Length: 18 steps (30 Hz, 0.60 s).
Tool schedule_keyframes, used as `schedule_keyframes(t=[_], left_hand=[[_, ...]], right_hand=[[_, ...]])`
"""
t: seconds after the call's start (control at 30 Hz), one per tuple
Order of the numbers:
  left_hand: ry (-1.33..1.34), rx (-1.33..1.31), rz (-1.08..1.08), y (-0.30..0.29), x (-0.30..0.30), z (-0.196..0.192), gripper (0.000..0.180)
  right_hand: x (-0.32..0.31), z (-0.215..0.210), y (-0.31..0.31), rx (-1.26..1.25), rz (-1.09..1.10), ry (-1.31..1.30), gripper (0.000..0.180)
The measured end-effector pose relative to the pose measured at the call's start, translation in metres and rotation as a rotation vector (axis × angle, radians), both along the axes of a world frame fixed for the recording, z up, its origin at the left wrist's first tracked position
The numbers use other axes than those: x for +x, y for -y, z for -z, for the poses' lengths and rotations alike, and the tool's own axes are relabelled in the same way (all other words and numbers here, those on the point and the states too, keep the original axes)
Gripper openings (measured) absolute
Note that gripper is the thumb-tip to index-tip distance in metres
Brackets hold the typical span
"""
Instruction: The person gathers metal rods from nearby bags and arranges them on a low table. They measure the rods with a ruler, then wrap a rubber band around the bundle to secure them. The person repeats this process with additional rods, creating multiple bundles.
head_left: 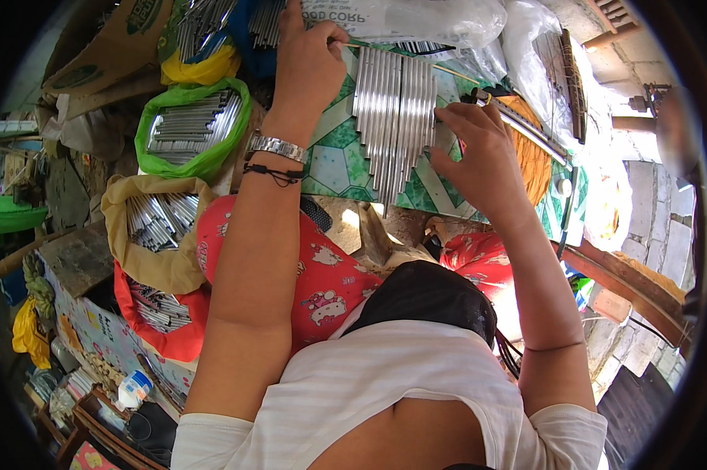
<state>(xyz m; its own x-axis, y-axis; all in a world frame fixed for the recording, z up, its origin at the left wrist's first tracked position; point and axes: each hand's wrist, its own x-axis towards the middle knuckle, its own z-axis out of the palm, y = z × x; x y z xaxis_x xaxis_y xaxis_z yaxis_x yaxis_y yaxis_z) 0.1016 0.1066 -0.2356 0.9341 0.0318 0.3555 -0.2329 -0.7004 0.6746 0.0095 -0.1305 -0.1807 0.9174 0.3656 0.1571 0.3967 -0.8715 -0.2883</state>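
A row of silver metal tubes (395, 117) lies side by side on a green patterned tabletop (334, 168), longest in the middle, shorter toward both sides. Along their far ends runs a thin tan stick (457, 74). My left hand (310, 66) is at the row's far left corner, its thumb and curled fingers closed on the stick's left end; one finger points away from me. At the right edge of the row rests my right hand (479, 149), fingers apart, fingertips touching or very close to the outermost tube.
To the left stand a green bag (142, 141), a tan bag (118, 207) and a red bag (134, 321), all filled with metal tubes. Clear plastic (439, 19) covers the far side. A metal rail (537, 137) lies right of my right hand.
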Motion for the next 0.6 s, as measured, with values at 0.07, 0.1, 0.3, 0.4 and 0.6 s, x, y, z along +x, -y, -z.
schedule_keyframes(t=[0.07,0.1,0.3,0.4,0.6], left_hand=[[-0.019,-0.006,0.000,0.000,0.000,-0.001,0.006],[-0.032,-0.006,0.000,0.000,0.000,-0.002,0.007],[-0.032,-0.009,-0.008,0.001,-0.001,-0.003,0.007],[-0.004,-0.005,-0.003,0.001,-0.001,-0.002,0.007],[0.029,0.002,0.010,0.001,0.000,-0.002,0.006]], right_hand=[[0.001,0.001,0.000,-0.012,0.018,-0.005,0.041],[0.002,0.002,-0.001,-0.014,0.025,-0.006,0.040],[0.011,0.008,0.000,0.011,0.042,-0.018,0.041],[0.013,0.008,0.001,-0.002,0.034,-0.015,0.042],[0.013,0.006,0.001,0.022,-0.004,0.044,0.042]])
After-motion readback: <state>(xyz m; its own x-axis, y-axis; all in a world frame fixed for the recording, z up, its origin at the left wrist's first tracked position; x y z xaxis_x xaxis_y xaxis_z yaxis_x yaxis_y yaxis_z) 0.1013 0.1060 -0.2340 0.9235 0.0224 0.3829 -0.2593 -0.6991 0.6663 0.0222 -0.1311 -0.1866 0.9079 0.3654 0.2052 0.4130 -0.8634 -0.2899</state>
